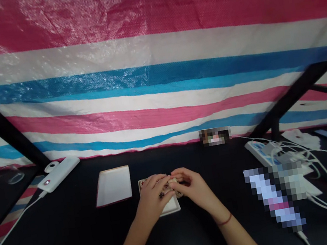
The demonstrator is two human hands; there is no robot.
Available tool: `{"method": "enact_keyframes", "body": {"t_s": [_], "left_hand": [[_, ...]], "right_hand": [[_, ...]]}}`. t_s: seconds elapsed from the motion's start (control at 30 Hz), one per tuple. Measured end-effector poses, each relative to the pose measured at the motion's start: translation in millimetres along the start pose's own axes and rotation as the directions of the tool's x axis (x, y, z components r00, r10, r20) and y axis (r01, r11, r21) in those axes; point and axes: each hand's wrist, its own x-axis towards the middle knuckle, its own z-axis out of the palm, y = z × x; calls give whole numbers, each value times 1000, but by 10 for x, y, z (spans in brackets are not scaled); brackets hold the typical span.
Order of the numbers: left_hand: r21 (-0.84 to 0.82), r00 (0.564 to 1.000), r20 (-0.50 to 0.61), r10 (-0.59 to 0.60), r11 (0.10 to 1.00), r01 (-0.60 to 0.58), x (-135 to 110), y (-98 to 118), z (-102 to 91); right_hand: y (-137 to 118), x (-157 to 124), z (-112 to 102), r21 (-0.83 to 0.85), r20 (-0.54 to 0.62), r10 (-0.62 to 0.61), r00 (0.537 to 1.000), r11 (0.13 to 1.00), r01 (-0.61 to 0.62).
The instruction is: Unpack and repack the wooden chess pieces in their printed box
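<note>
A shallow white box (pixel 172 207) holds round pale pieces with dark characters, which look like Chinese chess pieces (pixel 166 187). My left hand (pixel 154 193) lies over the box with its fingers stretched across the pieces and its thumb apart. At the box's right edge, my right hand (pixel 192 184) has thumb and forefinger closed on a pale chess piece (pixel 173 180). Another round piece (pixel 179 194) shows under the right hand. My fingers hide much of the box and many of the pieces.
Left of the box lies an open, white-lined lid (pixel 114 186). A white device (pixel 59 174) with a cable sits at the far left. On the right are a power strip (pixel 258 152), tangled white cables and a blurred-out phone-like item (pixel 273 198). A striped sheet (pixel 154 69) hangs behind.
</note>
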Motion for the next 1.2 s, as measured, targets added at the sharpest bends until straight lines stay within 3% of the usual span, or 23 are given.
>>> {"method": "enact_keyframes", "body": {"t_s": [0.17, 0.27, 0.4, 0.57, 0.77, 0.93, 1.2], "left_hand": [[-38, 997, -42, -62, 997, 60, 23, -38, -39], [6, 996, -42, -79, 997, 79, -10, -63, -71], [108, 997, 54, -53, 993, 47, -49, -16, -50], [160, 985, 168, -35, 987, 7, -44, 79, 25], [244, 976, 218, 6, 968, -61, -36, 61, 51], [285, 988, 155, 23, 956, -67, -54, 3, 72], [211, 996, 86, 15, 977, -33, -84, 16, 71]], "right_hand": [[87, 126, 125, 130, 28, -28, 999, 991, 24], [208, 195, 109, 216, -54, -55, 997, 974, 65], [316, 216, 9, 236, -193, -55, 980, 967, 101], [342, 184, -55, 265, -245, -39, 969, 958, 106], [327, 140, 3, 185, -186, -53, 981, 979, 89], [274, 96, -35, 145, -143, -36, 989, 988, 57], [186, -4, -68, -185, 60, -302, 951, 933, 308]]}}
